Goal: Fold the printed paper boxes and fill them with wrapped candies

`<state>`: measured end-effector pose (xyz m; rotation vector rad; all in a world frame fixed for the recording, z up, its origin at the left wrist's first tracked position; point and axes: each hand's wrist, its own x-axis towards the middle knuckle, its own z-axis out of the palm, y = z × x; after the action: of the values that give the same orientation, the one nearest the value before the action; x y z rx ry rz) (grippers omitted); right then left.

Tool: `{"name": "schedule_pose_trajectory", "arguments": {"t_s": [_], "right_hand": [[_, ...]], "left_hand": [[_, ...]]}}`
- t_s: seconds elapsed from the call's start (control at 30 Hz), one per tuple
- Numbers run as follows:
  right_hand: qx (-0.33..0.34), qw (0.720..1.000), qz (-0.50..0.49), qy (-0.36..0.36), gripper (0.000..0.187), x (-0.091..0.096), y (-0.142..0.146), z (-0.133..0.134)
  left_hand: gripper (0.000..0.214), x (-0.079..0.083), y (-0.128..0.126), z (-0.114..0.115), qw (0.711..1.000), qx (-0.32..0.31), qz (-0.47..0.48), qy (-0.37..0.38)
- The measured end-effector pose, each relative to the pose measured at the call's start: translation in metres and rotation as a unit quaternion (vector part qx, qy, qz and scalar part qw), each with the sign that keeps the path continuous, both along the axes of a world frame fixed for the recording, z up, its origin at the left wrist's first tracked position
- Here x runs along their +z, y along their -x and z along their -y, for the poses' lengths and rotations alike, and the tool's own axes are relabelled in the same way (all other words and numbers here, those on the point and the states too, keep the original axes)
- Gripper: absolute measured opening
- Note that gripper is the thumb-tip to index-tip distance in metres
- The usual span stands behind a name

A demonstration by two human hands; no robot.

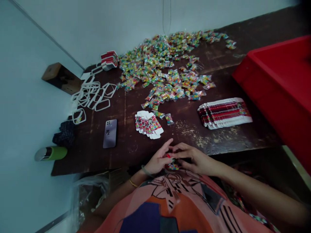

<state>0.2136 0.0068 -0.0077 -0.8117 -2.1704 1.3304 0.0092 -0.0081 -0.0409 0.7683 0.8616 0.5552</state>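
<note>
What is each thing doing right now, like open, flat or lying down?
left hand, pinching the little pack
right hand, pinching it too
little pack, held between both hands
phone, lying face down
bottle, on its side
flat cartons, unfolded, fanned in a row
sachets, loose, spread in a heap

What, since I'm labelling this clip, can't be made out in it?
Head view:
- The small packet: mostly hidden by the left hand and right hand pinching it.
- The red bin: cut off by the right edge; inside unseen.
- The sweets pile: print too small to read.
- The plastic bag under the table: blurred, contents unclear.
</note>
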Motion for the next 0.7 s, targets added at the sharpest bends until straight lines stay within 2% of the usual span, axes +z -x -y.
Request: {"name": "schedule_pose_trajectory", "arguments": {"t_s": [0.07, 0.13, 0.2, 0.23, 0.27, 0.33, 0.37, 0.43, 0.5, 0.57, 0.63, 0.7], "right_hand": [[-0.013, 0.999, 0.013, -0.034, 0.032, -0.01, 0.003, -0.03], [-0.084, 0.988, 0.063, -0.111, 0.031, -0.026, 0.008, -0.067], [-0.133, 0.964, 0.136, -0.186, 0.038, -0.043, 0.011, -0.095], [-0.133, 0.954, 0.169, -0.211, 0.044, -0.05, 0.011, -0.1], [-0.121, 0.947, 0.193, -0.226, 0.051, -0.056, 0.009, -0.097], [-0.087, 0.943, 0.213, -0.242, 0.062, -0.066, 0.0, -0.073], [-0.078, 0.943, 0.216, -0.243, 0.066, -0.07, -0.006, -0.053], [-0.072, 0.945, 0.218, -0.234, 0.068, -0.074, -0.021, -0.009], [-0.061, 0.955, 0.201, -0.209, 0.058, -0.074, -0.032, 0.028], [-0.079, 0.975, 0.146, -0.15, 0.045, -0.07, -0.033, 0.051], [-0.147, 0.985, 0.063, -0.06, 0.036, -0.06, -0.024, 0.056], [-0.232, 0.973, -0.004, 0.004, 0.027, -0.046, -0.01, 0.043]], "left_hand": [[0.081, 0.007, 0.001, -0.008, 0.998, 0.0, -0.049, -0.046], [0.075, 0.019, 0.009, -0.02, 0.986, -0.015, -0.124, -0.111], [0.064, 0.032, 0.026, -0.032, 0.961, -0.079, -0.201, -0.176], [0.056, 0.039, 0.037, -0.036, 0.944, -0.127, -0.23, -0.199], [0.047, 0.044, 0.05, -0.039, 0.929, -0.174, -0.251, -0.21], [0.029, 0.05, 0.075, -0.04, 0.91, -0.234, -0.275, -0.203], [0.024, 0.049, 0.084, -0.038, 0.916, -0.231, -0.275, -0.18], [0.027, 0.044, 0.092, -0.031, 0.95, -0.167, -0.24, -0.107], [0.035, 0.033, 0.083, -0.026, 0.983, -0.078, -0.161, -0.029], [0.039, 0.02, 0.061, -0.022, 0.996, -0.029, -0.079, 0.02], [0.04, 0.011, 0.035, -0.021, 0.999, -0.011, -0.038, 0.035], [0.045, 0.006, 0.011, -0.02, 0.999, -0.016, -0.038, 0.026]]}}
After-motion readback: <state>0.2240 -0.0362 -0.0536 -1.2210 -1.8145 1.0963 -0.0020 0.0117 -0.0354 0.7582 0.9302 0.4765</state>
